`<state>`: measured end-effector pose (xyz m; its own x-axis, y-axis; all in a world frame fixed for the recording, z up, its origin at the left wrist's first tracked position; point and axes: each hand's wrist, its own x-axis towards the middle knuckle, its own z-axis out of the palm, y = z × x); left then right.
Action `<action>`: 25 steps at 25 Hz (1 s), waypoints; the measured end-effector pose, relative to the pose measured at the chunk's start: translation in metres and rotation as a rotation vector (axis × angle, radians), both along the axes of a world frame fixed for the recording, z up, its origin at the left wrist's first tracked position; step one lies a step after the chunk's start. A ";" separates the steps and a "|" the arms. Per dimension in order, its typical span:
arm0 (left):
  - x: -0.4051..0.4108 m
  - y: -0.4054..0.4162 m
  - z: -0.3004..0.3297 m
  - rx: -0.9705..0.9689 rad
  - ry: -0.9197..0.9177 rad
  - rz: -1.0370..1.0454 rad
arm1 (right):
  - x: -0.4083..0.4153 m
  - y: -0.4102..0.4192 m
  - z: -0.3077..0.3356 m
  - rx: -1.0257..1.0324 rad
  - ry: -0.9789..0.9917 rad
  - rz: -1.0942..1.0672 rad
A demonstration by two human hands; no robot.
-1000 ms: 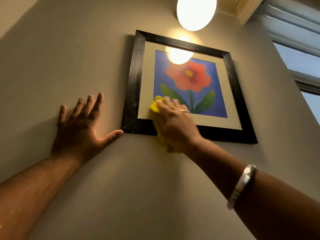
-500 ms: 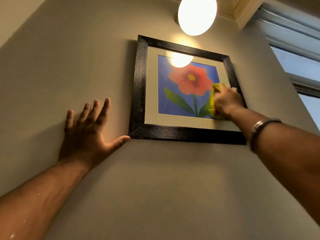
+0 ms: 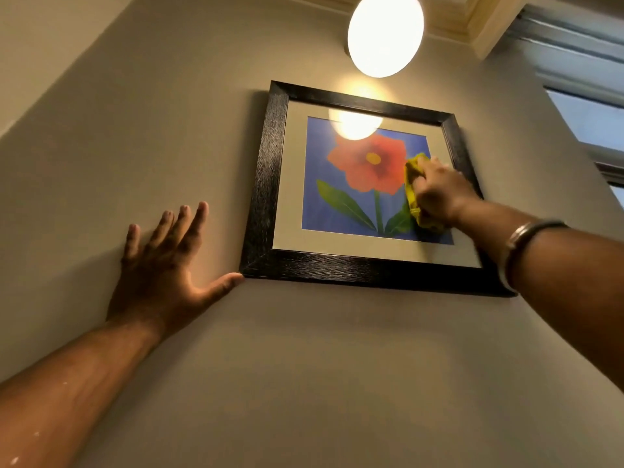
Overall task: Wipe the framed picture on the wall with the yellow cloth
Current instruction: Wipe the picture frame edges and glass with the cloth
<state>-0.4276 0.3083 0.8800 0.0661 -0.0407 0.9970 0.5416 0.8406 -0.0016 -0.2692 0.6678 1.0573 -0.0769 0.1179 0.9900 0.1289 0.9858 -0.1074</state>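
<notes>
Now the right hand [image 3: 439, 194] is pressing the cloth [image 3: 412, 184] against the glass of the picture [image 3: 358, 184], over the right side of the print, beside the red flower and above the right-hand leaf; its fingers are curled closed around the bunched cloth, a yellow fold showing at the fingertips and another below the palm; a metal bangle [image 3: 516, 241] is sitting on that wrist; the left hand [image 3: 162, 265] is lying flat and spread wide on the wall [image 3: 135, 130], left of the picture and level with its lower edge, holding nothing, its thumb tip touching the frame's lower left corner; the picture is hanging on the wall straight below the lamp [image 3: 385, 32], whose glare is showing in the upper glass; the cloth is looking soft and limp, so it is best kept wadded in the palm with flat pressure behind it; the picture is probably light on its hanger and the glass smooth and breakable, so hard sideways strokes could swing or tilt it; the black frame, at a lower corner, is the safest place to steady it
</notes>
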 end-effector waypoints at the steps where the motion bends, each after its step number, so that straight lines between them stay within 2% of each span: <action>1: -0.001 0.000 0.000 0.001 0.005 0.003 | 0.000 -0.015 0.013 -0.054 -0.005 0.005; 3: -0.003 0.000 0.000 0.010 0.013 0.011 | -0.011 -0.062 0.021 0.012 -0.004 0.114; 5: -0.003 0.000 0.001 0.022 0.004 0.024 | -0.033 -0.102 0.004 0.274 -0.049 0.199; 7: -0.001 0.000 0.002 0.014 -0.020 0.051 | -0.051 -0.116 -0.043 0.589 -0.197 0.088; 8: 0.002 0.001 0.002 0.008 -0.043 0.067 | -0.052 -0.111 -0.063 0.668 -0.266 0.072; 13: 0.025 0.008 -0.005 0.039 -0.183 0.179 | -0.022 -0.074 -0.081 0.527 -0.545 0.177; 16: 0.049 0.017 -0.008 0.066 -0.210 0.303 | -0.011 -0.072 -0.090 0.571 -0.421 0.176; 20: 0.099 0.016 -0.009 -0.024 -0.208 0.429 | 0.006 -0.075 -0.086 0.458 -0.274 0.276; 23: 0.151 0.010 -0.009 -0.166 -0.145 0.366 | 0.021 -0.095 -0.095 0.500 -0.281 0.351; 25: 0.185 0.003 -0.010 -0.222 -0.231 0.200 | 0.026 -0.122 -0.117 0.555 -0.379 0.484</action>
<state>-0.2421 0.3111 0.8703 -0.1771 0.1692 0.9695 0.3738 0.9229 -0.0927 -0.2435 0.5458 0.9406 -0.3338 -0.5126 0.7911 -0.3939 0.8383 0.3770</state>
